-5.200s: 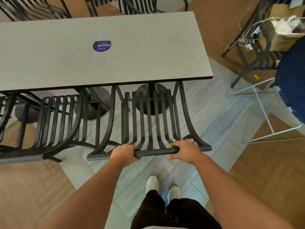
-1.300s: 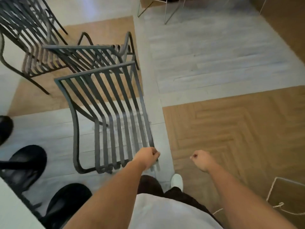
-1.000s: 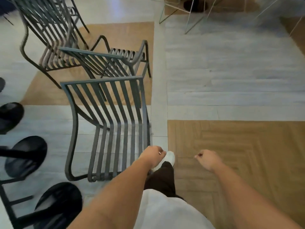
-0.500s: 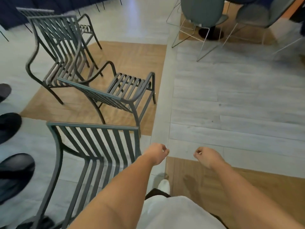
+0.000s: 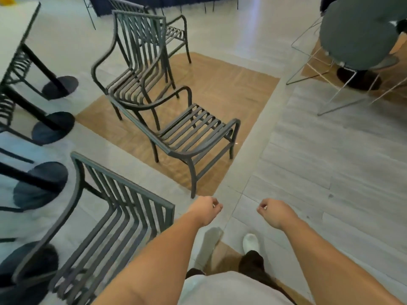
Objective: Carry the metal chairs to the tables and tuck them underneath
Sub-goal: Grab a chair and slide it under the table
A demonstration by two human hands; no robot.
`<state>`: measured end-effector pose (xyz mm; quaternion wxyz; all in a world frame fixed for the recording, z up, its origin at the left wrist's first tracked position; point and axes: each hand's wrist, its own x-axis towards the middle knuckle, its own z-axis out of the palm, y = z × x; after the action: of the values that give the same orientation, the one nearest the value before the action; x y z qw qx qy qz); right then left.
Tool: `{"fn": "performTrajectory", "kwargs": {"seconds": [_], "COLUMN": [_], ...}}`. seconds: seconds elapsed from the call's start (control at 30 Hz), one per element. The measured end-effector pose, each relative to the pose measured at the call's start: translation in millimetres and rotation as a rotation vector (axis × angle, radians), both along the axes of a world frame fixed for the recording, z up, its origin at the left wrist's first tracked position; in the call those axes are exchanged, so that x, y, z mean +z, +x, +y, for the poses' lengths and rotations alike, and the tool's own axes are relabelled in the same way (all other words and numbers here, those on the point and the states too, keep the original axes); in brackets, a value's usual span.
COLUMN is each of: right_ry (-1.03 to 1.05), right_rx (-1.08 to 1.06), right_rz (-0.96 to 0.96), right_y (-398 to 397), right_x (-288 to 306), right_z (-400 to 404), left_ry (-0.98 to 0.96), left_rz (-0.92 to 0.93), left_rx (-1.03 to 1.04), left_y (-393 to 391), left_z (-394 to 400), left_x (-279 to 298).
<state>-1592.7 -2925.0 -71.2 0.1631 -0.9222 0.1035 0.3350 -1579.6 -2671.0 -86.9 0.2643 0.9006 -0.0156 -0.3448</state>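
Ahead, both the left hand (image 5: 206,209) and right hand (image 5: 275,211) hang clenched, empty, near a metal chair (image 5: 176,130).

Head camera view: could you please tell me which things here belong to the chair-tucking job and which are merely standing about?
Part of the job:
nearest metal chair
middle metal chair
far metal chairs
table
left hand, empty
right hand, empty

Standing about:
grey round chair
wire chair legs

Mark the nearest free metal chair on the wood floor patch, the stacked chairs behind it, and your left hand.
nearest metal chair (image 5: 191,130), head view, on its slatted seat.
stacked chairs (image 5: 141,40), head view, on the front backrest slats.
left hand (image 5: 206,210), head view, on the back of the curled, empty fist.
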Motion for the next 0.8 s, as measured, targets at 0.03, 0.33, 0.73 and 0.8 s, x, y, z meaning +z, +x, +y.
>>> {"fn": "performTrajectory", "kwargs": {"seconds": [0.03,0.33,0.73,0.8], "right_ry": [-0.001,-0.007,0.063,0.078], "right_rx": [0.057,0.465,0.760,0.799], "right_rz": [0.002,0.020,-0.079,-0.106], "right_y": [18,158,217,219], "right_x": [-1,9,29,34], "right_z": [-6,-12,143,173], "left_ry": [-0.004,-0.018,0.136,0.152], "left_rz": [-0.003,-0.047,-0.160,-0.214], "left_rx": [0.060,0.487,0.887,0.936], "left_y": [6,23,49,51], "left_z": [-5,-38,47,67], "left_x": [-1,14,38,43]}}
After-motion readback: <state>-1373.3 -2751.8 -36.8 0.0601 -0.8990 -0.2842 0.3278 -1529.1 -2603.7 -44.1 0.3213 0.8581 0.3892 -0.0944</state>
